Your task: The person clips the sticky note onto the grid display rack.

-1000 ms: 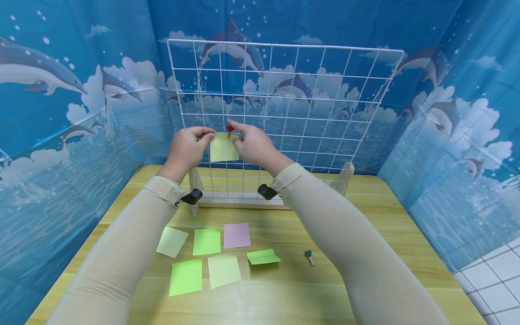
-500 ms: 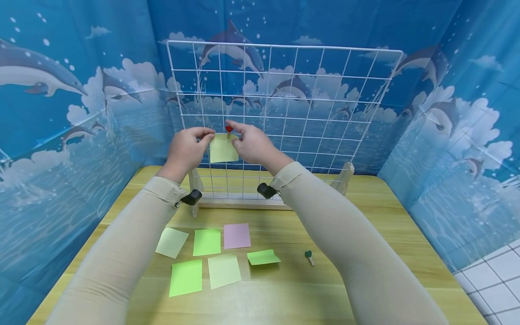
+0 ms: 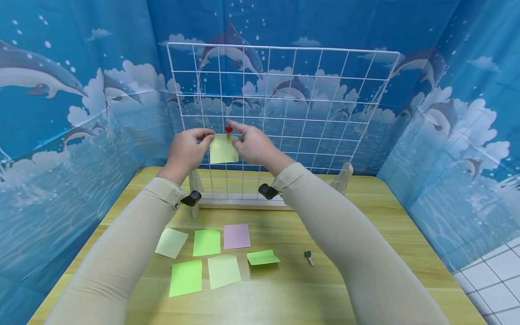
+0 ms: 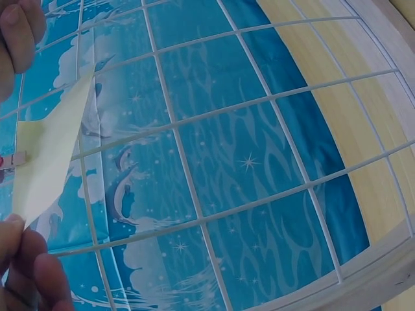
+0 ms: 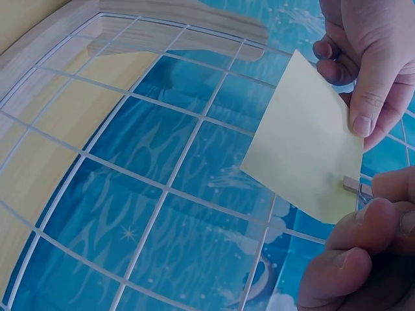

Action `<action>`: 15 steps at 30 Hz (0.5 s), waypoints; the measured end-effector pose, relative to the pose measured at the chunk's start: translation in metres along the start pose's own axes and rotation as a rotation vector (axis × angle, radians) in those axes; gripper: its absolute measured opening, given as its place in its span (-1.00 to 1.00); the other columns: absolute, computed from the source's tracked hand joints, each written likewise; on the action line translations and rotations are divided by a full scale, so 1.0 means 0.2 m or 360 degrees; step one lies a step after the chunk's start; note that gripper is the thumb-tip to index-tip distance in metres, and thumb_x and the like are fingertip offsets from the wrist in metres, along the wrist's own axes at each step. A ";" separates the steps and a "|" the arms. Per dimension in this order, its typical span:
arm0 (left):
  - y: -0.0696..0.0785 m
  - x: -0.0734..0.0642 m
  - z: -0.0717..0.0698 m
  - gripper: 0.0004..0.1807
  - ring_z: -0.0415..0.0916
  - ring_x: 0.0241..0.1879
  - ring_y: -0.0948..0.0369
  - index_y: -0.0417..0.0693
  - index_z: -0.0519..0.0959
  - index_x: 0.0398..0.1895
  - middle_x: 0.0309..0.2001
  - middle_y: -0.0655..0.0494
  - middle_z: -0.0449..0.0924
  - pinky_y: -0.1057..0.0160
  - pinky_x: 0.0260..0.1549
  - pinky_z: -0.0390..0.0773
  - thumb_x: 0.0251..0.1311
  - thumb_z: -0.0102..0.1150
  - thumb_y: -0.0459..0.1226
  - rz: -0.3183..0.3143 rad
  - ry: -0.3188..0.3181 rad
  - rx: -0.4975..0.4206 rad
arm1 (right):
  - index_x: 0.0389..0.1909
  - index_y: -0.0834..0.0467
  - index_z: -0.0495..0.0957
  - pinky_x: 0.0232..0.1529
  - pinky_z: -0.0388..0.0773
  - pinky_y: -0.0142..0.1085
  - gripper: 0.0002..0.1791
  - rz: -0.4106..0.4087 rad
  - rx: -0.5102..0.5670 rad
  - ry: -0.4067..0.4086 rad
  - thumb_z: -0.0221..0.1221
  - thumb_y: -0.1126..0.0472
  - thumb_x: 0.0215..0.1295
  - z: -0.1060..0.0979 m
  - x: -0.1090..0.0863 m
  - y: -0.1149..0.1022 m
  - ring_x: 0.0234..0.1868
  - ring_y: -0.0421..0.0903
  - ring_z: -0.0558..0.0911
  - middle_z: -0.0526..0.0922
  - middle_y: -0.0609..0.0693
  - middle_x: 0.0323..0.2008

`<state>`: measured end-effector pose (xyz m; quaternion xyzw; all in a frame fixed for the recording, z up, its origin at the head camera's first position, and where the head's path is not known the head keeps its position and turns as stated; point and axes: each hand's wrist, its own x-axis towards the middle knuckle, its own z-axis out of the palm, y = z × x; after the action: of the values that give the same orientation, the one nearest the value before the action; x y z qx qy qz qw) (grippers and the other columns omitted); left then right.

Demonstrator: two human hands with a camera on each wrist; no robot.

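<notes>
In the head view, a pale yellow sticky note (image 3: 224,150) hangs upright before the white wire grid (image 3: 325,120). My left hand (image 3: 188,149) pinches its upper left corner between thumb and fingertips. At the note's top edge is a small wooden clothespin with a red heart (image 3: 229,130). My right hand (image 3: 256,143) holds this clothespin, index finger near the heart and thumb lower down; its fingers partly cover the grip. The right wrist view shows the clothespin (image 5: 353,186) over the note's (image 5: 308,142) edge. Whether it also bites a wire is hard to tell.
Several sticky notes lie on the wooden table (image 3: 365,216), among them a purple note (image 3: 237,236) and a curled green note (image 3: 263,257). A clothespin with a green heart (image 3: 308,257) lies to their right. Wooden feet (image 3: 344,178) hold the grid up.
Both hands, the note and the clothespin stay nearly in place. The red heart has turned slightly to face the camera more; the head view has shifted a little.
</notes>
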<state>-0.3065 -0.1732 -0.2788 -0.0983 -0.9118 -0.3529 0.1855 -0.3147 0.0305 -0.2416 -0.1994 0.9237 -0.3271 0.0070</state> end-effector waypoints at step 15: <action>0.01 -0.02 0.00 -0.59 0.53 -0.28 0.08 0.09 0.66 0.30 0.18 0.04 0.72 0.12 -0.32 0.49 0.63 0.00 0.00 0.0034 0.0008 0.0038 | 0.67 -0.17 0.17 -0.55 0.36 -0.25 -0.33 -0.0103 0.0056 0.0101 0.08 0.13 0.64 -0.01 -0.15 0.08 -0.63 -0.05 0.37 0.47 0.03 -0.53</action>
<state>-0.3030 -0.1714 -0.2795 -0.1049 -0.9144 -0.3402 0.1928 -0.2936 0.0549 -0.2527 -0.2187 0.9106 -0.3493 -0.0293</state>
